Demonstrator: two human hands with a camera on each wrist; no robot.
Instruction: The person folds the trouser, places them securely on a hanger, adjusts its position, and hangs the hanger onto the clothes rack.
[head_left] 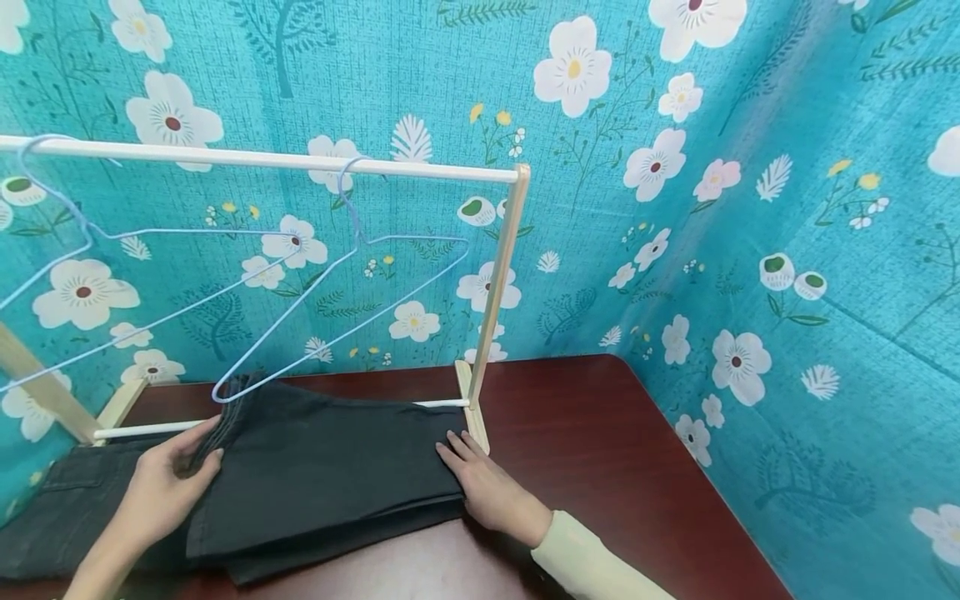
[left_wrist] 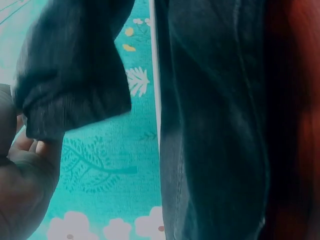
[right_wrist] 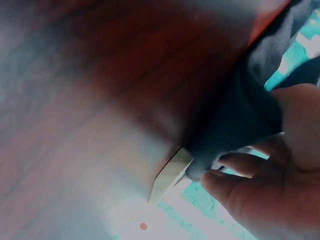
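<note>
Black trousers (head_left: 337,467) lie folded across the table below a hanger rack. My left hand (head_left: 161,483) pinches the layered edge of the folded part between thumb and fingers, lifting it a little. In the left wrist view, that hand (left_wrist: 30,175) holds a raised flap of the dark cloth (left_wrist: 75,85). At the other end, my right hand (head_left: 491,487) rests on the trousers' right edge with fingers extended. The right wrist view shows this hand (right_wrist: 265,185) beside the dark cloth (right_wrist: 235,120), blurred.
A white-barred rack with wooden posts (head_left: 498,283) stands behind the trousers. Two blue wire hangers hang from its top bar (head_left: 255,157); the nearer-to-centre hanger (head_left: 288,312) dips close above the cloth. The dark red table (head_left: 615,483) extends right, and a flowered teal curtain (head_left: 600,217) surrounds it.
</note>
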